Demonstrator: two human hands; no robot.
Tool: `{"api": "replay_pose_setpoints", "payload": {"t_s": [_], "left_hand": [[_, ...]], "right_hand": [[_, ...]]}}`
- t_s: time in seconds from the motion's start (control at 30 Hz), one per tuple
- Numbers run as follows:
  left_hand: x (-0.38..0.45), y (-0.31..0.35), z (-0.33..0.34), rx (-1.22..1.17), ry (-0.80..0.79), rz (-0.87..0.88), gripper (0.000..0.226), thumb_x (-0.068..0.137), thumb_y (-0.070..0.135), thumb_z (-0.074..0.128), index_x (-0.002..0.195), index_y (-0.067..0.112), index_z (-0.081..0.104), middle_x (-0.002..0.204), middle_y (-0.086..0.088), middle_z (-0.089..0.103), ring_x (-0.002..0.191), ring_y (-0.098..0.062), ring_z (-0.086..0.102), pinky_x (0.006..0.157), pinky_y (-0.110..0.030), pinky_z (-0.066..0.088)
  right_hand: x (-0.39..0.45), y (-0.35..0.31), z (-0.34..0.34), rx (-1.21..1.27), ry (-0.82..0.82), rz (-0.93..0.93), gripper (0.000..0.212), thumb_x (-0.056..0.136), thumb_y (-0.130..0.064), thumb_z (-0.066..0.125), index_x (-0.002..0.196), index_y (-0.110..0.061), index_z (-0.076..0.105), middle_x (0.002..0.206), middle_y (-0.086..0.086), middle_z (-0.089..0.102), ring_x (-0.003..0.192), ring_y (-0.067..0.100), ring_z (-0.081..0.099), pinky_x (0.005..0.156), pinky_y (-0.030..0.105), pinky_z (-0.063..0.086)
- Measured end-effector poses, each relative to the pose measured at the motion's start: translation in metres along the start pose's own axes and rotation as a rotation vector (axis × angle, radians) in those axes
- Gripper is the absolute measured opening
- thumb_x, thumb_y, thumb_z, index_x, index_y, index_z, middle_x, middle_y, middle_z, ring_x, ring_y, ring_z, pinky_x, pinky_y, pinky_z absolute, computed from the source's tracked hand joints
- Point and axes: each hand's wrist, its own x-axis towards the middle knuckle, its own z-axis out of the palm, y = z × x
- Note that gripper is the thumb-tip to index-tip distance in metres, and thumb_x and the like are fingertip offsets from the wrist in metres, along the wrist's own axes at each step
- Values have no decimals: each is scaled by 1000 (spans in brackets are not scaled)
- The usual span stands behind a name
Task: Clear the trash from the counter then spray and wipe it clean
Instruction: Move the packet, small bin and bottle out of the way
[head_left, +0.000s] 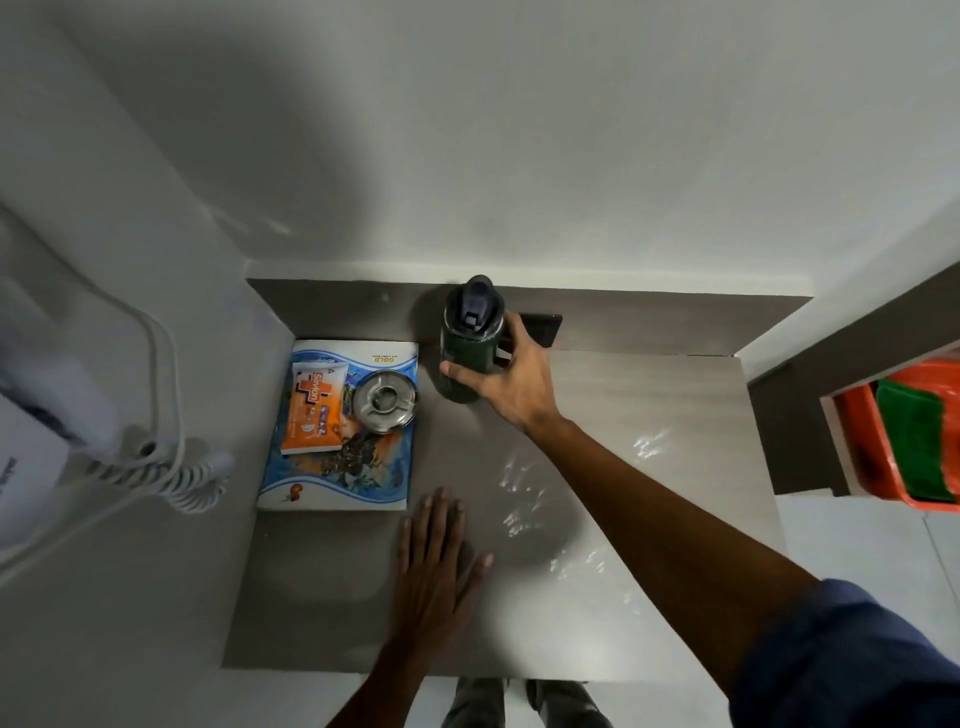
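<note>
My right hand (511, 382) is wrapped around a dark green bottle (464, 364) with a black cap, standing upright near the back of the grey counter (623, 415). My left hand (434, 561) lies flat, palm down, fingers apart, on the counter's front middle. Wet streaks (524, 493) glisten on the counter surface to the right of my left hand. No cloth or loose trash shows on the counter.
A blue-covered notebook (363, 483) lies at the counter's left, with an orange Savlon packet (311, 410) and a round steel lid (384, 400) on it. A dark flat object (543, 327) sits behind the bottle. An orange tray with a green pad (909, 441) is at right. A coiled white cord (176, 478) hangs at left.
</note>
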Motion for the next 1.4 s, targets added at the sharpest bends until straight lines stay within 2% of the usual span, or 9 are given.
{"api": "replay_pose_setpoints", "payload": {"t_s": [0.07,0.23,0.47,0.6,0.8,1.0,1.13,1.3,1.4], "left_hand": [[-1,-1,0,-11,1,9,80,109,69,28,175,25,12,186,-1,5,173,-20,1,137,-51,10],[-1,-5,0,-37,-3,14,81,109,69,28,175,26,9,186,1,2,173,-20,0,138,-49,7],[-2,-6,0,-39,2,23,82,109,70,27,175,26,9,186,1,2,173,-21,2,139,-49,6],[-2,-7,1,-53,-5,32,82,108,70,28,175,26,8,186,0,1,173,-21,1,139,-49,5],[-1,-6,-1,-73,-24,21,82,108,69,30,175,27,8,186,1,1,173,-20,1,139,-49,4],[1,1,-10,-194,-46,-28,84,105,74,29,173,26,15,185,2,4,173,-23,7,139,-39,-5],[12,16,-22,-234,0,32,87,104,75,30,170,17,33,180,-4,27,167,-31,27,135,-43,12],[30,46,-28,-281,-33,58,85,103,70,33,173,26,11,185,1,2,173,-22,1,139,-43,9],[42,69,-27,-267,-13,152,84,106,64,38,173,16,20,185,-4,9,173,-24,3,139,-50,16]], "right_hand": [[3,3,6,-17,1,0,97,67,-45,104,147,-20,55,139,0,74,125,11,69,103,26,60],[8,9,15,-54,-13,21,97,68,-43,105,147,-20,54,137,-2,73,119,5,65,92,-2,48],[9,17,16,-80,-82,9,100,71,-34,105,153,-17,51,145,5,69,126,9,64,93,-3,48],[9,21,19,-77,-91,55,100,71,-35,105,153,-18,51,145,5,70,127,13,67,99,6,53],[-3,33,13,-110,-141,160,114,72,-34,105,162,-16,37,158,13,58,143,30,59,117,48,55],[-29,43,-22,-49,-126,245,118,76,-34,102,167,-21,28,160,12,54,144,31,56,117,54,55],[-47,47,-56,-31,-107,263,118,78,-42,100,169,-21,27,160,11,54,142,28,57,115,52,57],[-71,61,-99,-24,-21,301,118,76,-50,98,168,-21,30,158,9,54,142,28,58,114,45,58],[-86,77,-129,-31,52,327,113,80,-44,97,168,-21,31,159,10,54,143,28,57,116,50,57]]}}
